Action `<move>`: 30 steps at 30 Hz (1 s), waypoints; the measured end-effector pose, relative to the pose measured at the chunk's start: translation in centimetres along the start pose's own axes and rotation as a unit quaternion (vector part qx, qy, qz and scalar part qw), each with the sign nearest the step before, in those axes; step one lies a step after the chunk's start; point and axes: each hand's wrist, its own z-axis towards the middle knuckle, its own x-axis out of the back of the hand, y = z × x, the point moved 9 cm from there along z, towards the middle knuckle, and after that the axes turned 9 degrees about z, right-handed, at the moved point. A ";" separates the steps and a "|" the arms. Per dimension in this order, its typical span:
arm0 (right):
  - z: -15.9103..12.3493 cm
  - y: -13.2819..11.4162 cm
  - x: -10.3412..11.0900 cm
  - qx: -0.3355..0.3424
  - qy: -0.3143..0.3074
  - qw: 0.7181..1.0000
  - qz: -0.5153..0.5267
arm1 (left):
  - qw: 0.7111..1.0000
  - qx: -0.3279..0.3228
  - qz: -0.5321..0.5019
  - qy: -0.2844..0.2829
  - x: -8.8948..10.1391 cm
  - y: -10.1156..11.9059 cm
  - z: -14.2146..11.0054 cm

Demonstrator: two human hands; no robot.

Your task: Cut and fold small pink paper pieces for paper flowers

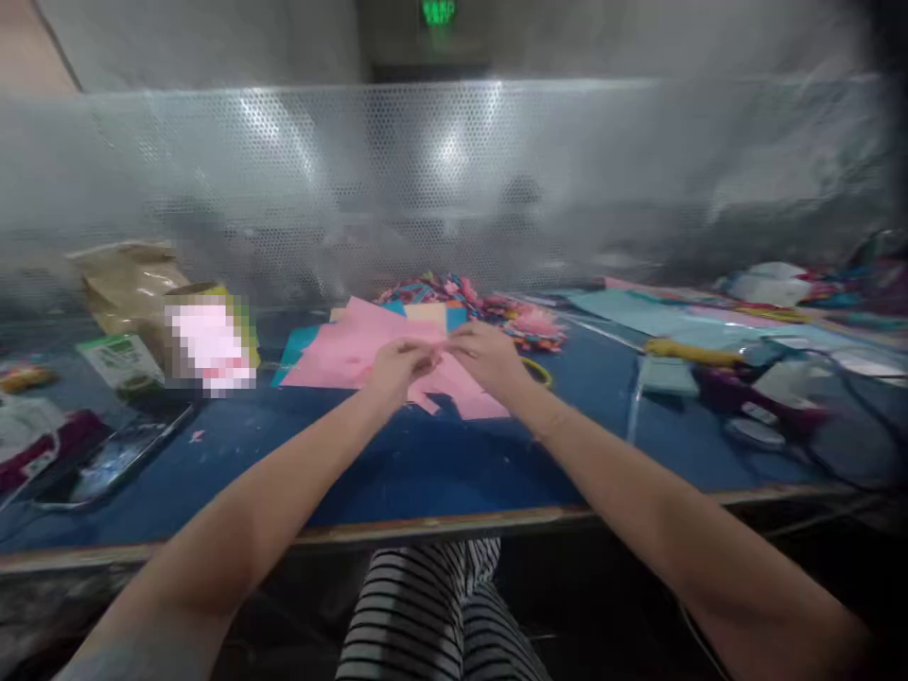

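Over a spread of pink paper (330, 355), both my hands are raised close together with fingertips almost meeting. My left hand (397, 371) is closed in a pinch on pink paper, thumb against the fingers. Opposite it, my right hand (491, 357) also pinches pink paper; the exact piece between the fingertips is blurred. Cut pink strips and a pink flap (482, 405) hang below the hands. Blue paper (289, 357) and a peach sheet (426, 314) show from under and behind the pink. A yellow ring-shaped thing (540, 371) lies beside my right wrist.
Behind the paper is a heap of multicoloured fringed scraps (461, 291). On the left are a brown paper bag (128, 284), a green-and-white packet (124, 364) and a phone (117, 463). Rightward lie light-blue sheets (638, 312), a yellow-handled tool (695, 353) and a dark cable (829, 459).
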 end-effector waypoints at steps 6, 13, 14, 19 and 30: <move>0.0 -0.4 0.3 -0.008 0.006 1.000 0.003 | 1.000 0.013 -0.016 0.009 0.2 0.1 -0.1; 0.0 -1.0 0.0 0.013 -0.018 1.000 0.014 | 0.999 0.025 -0.043 -0.008 -0.3 0.5 -0.4; 0.0 -1.0 0.0 0.016 -0.020 1.000 0.016 | 0.999 0.025 -0.043 -0.006 -0.2 0.5 -0.4; -0.1 -0.9 0.1 0.010 -0.026 0.999 0.032 | 0.999 0.023 -0.033 -0.006 -0.1 0.4 -0.2; 0.2 -0.4 0.9 -0.022 0.020 0.998 0.055 | 0.999 0.031 -0.021 -0.022 -0.4 0.6 -0.2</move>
